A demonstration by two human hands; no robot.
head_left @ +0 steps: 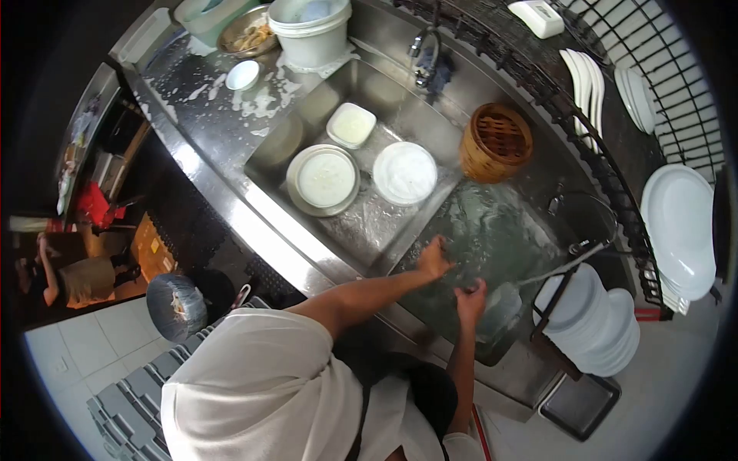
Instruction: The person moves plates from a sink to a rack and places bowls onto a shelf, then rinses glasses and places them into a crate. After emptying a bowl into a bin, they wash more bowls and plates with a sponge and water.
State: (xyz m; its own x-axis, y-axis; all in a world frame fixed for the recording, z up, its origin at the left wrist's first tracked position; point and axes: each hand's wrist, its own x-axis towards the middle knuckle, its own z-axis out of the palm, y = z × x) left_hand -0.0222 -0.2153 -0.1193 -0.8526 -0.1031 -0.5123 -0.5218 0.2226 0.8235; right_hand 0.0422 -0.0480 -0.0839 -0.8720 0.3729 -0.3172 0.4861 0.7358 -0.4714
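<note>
The person's left hand (436, 260) and right hand (470, 295) are over the cloudy water (492, 230) in the right-hand basin, near its near-left side. The left hand's fingers are bent inward and the right hand's are curled; whether either pinches anything cannot be told. A pale object (504, 303) lies in the water just right of the right hand, apart from it as far as can be seen.

In the left basin (380, 227) are a square white container (351, 125), a round white bowl (327, 178) inside a wider dish, and a foam-filled white bowl (405, 174). A bamboo steamer (496, 143) stands at the far side. White plates (588, 319) are stacked to the right, and a white bucket (310, 37) stands far left.
</note>
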